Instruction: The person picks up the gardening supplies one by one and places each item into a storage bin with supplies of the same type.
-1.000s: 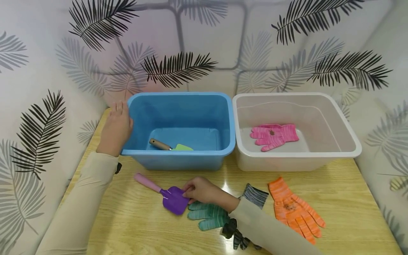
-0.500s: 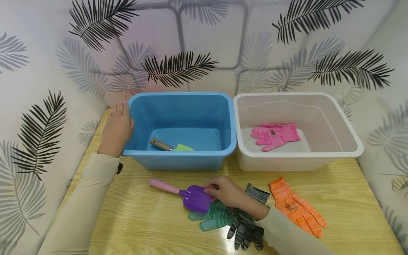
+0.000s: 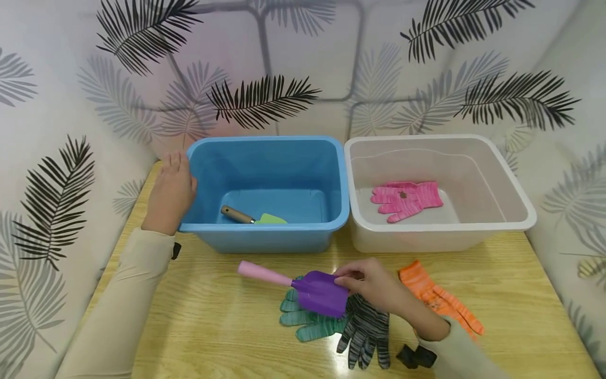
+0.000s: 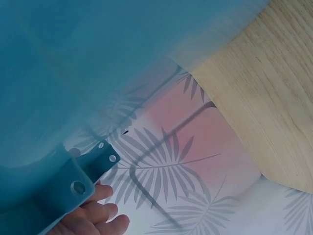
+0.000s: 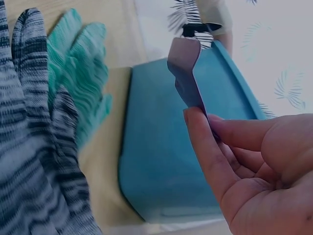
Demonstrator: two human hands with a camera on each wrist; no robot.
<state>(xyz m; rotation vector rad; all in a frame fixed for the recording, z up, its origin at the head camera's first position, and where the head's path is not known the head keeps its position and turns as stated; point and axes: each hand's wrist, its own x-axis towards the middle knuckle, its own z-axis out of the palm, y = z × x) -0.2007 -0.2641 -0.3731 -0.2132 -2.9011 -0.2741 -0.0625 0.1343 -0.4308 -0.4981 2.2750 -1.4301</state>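
Note:
My right hand [image 3: 379, 284] pinches the blade edge of a toy shovel [image 3: 323, 295] between thumb and fingers. The shovel has a purple blade and a pink handle pointing left; it is held above the gloves. In the right wrist view the shovel [image 5: 188, 73] appears nearly edge-on. My left hand [image 3: 171, 192] grips the left rim of a blue plastic tub [image 3: 265, 228]; its fingers [image 4: 100, 213] show curled under the rim in the left wrist view. Beneath the shovel lie a green striped glove [image 3: 314, 329] and a black-and-grey striped glove [image 3: 366, 337], partly overlapped.
Inside the blue tub lies a trowel [image 3: 239, 215] with wooden handle and light green blade. A white tub [image 3: 440, 228] stands against it on the right, holding a pink glove [image 3: 409, 199]. An orange glove [image 3: 416, 276] lies on the wooden table [image 3: 199, 326], partly behind the right forearm.
My right hand has moved rightward, taking the shovel from the bare table to over the green and black-and-grey gloves. The left hand has stayed on the tub's rim.

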